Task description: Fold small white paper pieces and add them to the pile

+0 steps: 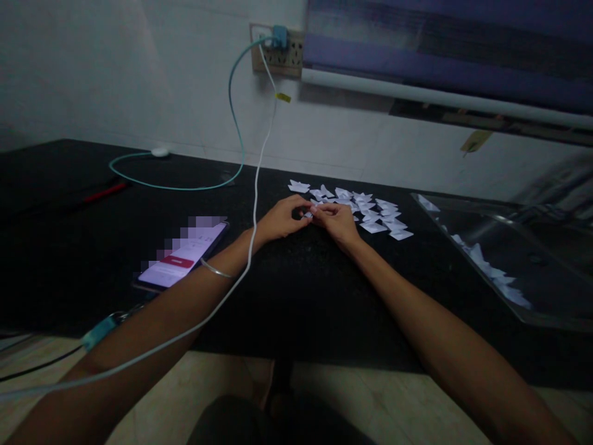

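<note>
My left hand (281,219) and my right hand (338,224) meet over the dark countertop, their fingertips pinched close together. A bit of white folded paper (307,214) shows between the fingers of both hands, mostly hidden by them. Just behind and to the right lie several small white paper boats (373,227), spread in a loose cluster. One paper boat (299,186) sits a little apart at the cluster's back left. A thin bangle (215,269) circles my left forearm.
A lit phone (185,250) lies beside my left forearm. A white cable (256,185) hangs from the wall socket (290,55) across that arm. At right, a sink (532,241) has several paper boats (498,278) along its edge. A teal cable (185,188) loops at the back left.
</note>
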Action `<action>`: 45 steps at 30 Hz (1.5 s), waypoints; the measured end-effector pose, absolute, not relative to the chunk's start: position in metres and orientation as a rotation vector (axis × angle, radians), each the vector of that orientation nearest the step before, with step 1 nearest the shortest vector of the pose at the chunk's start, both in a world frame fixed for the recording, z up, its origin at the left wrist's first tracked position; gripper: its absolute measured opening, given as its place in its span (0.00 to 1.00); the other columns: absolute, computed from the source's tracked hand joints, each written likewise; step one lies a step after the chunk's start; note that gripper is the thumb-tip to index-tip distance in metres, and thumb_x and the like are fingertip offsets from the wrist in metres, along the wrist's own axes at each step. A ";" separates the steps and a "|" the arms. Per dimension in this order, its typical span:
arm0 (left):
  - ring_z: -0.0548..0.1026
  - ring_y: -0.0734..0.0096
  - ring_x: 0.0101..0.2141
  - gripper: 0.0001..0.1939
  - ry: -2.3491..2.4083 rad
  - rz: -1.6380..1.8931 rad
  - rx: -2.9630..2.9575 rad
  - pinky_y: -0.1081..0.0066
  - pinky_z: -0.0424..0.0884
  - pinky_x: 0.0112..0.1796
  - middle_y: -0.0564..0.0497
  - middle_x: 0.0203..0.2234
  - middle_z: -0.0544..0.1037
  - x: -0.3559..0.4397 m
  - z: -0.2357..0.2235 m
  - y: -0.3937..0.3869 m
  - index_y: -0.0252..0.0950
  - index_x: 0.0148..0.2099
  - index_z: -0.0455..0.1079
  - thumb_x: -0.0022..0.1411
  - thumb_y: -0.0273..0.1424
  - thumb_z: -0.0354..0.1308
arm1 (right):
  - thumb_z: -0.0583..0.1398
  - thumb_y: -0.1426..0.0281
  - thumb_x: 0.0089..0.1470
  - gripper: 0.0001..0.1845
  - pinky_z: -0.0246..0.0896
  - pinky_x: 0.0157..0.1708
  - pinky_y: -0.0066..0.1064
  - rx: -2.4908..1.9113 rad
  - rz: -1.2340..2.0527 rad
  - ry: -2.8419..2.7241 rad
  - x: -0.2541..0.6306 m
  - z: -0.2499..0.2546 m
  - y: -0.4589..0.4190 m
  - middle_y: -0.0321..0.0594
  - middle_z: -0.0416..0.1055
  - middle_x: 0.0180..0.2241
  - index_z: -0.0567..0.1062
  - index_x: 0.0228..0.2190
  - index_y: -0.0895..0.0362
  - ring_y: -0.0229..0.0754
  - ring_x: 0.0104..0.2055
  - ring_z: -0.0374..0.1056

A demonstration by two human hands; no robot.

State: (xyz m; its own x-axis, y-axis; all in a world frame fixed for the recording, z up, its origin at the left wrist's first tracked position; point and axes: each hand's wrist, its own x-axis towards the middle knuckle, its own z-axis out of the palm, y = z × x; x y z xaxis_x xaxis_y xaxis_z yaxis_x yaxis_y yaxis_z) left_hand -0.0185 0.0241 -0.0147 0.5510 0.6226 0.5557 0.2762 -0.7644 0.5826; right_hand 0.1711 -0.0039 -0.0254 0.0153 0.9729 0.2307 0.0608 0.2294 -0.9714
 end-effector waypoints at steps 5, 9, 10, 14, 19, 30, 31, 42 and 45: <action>0.75 0.68 0.37 0.13 0.776 1.086 2.325 0.66 0.72 0.41 0.45 0.41 0.79 -0.019 -0.016 0.023 0.36 0.48 0.76 0.60 0.30 0.63 | 0.71 0.51 0.47 0.19 0.73 0.38 0.40 -1.127 0.913 -1.434 0.172 -0.026 -0.003 0.42 0.81 0.29 0.83 0.28 0.55 0.47 0.34 0.77; 0.74 0.68 0.36 0.12 0.764 1.098 2.326 0.66 0.71 0.40 0.47 0.40 0.78 -0.018 -0.016 0.025 0.36 0.46 0.75 0.58 0.31 0.64 | 0.71 0.51 0.47 0.19 0.72 0.36 0.39 -1.185 0.834 -1.451 0.171 -0.024 -0.005 0.43 0.80 0.29 0.82 0.28 0.55 0.48 0.35 0.77; 0.73 0.68 0.36 0.12 0.762 1.104 2.320 0.66 0.71 0.40 0.47 0.40 0.78 -0.018 -0.015 0.026 0.36 0.45 0.75 0.58 0.32 0.65 | 0.71 0.52 0.47 0.19 0.72 0.36 0.39 -1.189 0.824 -1.451 0.170 -0.024 -0.005 0.43 0.80 0.29 0.82 0.29 0.55 0.47 0.34 0.77; 0.72 0.67 0.37 0.13 0.750 1.145 2.248 0.65 0.69 0.40 0.47 0.38 0.76 -0.017 -0.014 0.026 0.37 0.43 0.71 0.56 0.33 0.66 | 0.71 0.52 0.47 0.18 0.71 0.38 0.38 -1.146 0.805 -1.448 0.167 -0.019 -0.007 0.41 0.78 0.29 0.79 0.27 0.54 0.44 0.33 0.74; 0.70 0.68 0.36 0.15 0.745 1.141 2.134 0.67 0.68 0.38 0.50 0.35 0.73 -0.015 -0.012 0.022 0.39 0.41 0.66 0.55 0.36 0.67 | 0.73 0.53 0.42 0.21 0.70 0.38 0.37 -1.059 0.894 -1.401 0.164 -0.014 -0.009 0.37 0.75 0.29 0.74 0.31 0.53 0.42 0.33 0.72; 0.67 0.71 0.29 0.14 0.652 0.961 2.026 0.68 0.64 0.30 0.51 0.26 0.69 -0.015 -0.006 0.018 0.39 0.35 0.64 0.65 0.44 0.57 | 0.74 0.56 0.38 0.20 0.67 0.36 0.37 -1.051 0.975 -1.306 0.165 -0.009 -0.013 0.37 0.75 0.30 0.74 0.29 0.52 0.43 0.36 0.71; 0.66 0.71 0.28 0.15 0.652 0.943 2.052 0.68 0.63 0.29 0.52 0.25 0.68 -0.015 -0.006 0.018 0.39 0.34 0.64 0.66 0.44 0.56 | 0.74 0.56 0.38 0.20 0.68 0.37 0.37 -1.043 0.978 -1.295 0.165 -0.009 -0.013 0.37 0.75 0.31 0.74 0.29 0.52 0.44 0.36 0.72; 0.66 0.73 0.25 0.14 0.724 1.049 2.075 0.70 0.62 0.27 0.52 0.23 0.69 -0.015 -0.009 0.021 0.39 0.31 0.62 0.67 0.40 0.55 | 0.76 0.58 0.35 0.23 0.72 0.41 0.41 -0.977 1.154 -1.229 0.166 -0.009 -0.016 0.40 0.79 0.32 0.78 0.32 0.54 0.43 0.34 0.74; 0.65 0.75 0.22 0.16 0.687 0.931 2.018 0.72 0.59 0.24 0.53 0.21 0.68 -0.017 -0.007 0.019 0.38 0.31 0.64 0.67 0.42 0.57 | 0.76 0.59 0.35 0.22 0.73 0.41 0.40 -0.981 1.113 -1.261 0.165 -0.009 -0.016 0.41 0.79 0.33 0.77 0.32 0.55 0.44 0.35 0.75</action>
State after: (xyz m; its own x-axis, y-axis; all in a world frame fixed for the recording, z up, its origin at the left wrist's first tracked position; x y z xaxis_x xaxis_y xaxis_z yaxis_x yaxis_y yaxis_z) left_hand -0.0175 0.0192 -0.0068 0.5829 0.7231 0.3706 0.1404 -0.5389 0.8306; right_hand 0.1647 -0.0165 -0.0088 -0.0199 0.9778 0.2086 -0.0857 0.2063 -0.9747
